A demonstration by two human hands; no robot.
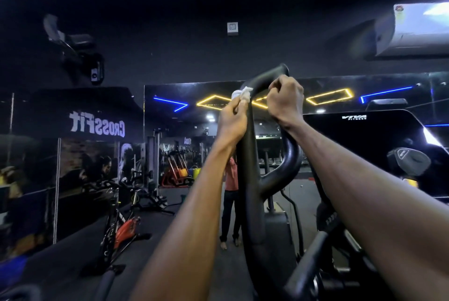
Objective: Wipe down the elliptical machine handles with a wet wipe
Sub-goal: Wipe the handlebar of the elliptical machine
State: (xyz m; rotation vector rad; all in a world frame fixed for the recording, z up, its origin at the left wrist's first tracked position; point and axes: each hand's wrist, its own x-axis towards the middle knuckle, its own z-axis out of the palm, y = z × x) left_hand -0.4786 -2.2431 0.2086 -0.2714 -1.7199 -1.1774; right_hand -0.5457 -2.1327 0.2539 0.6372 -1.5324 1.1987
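Bare forearms reached up from frame bottom. Left hand (232, 119) pinched bunched white wipe (241, 95) against black handle (250, 145) near its upper bend; right hand (286, 100) clenched round same handle just below tip. Wiping appeared under way at top; long lower bar and other handles likely remained. Dark gym behind: mirror wall (170, 96), neon ceiling lights reflected, exercise bike (119, 223) on black floor.
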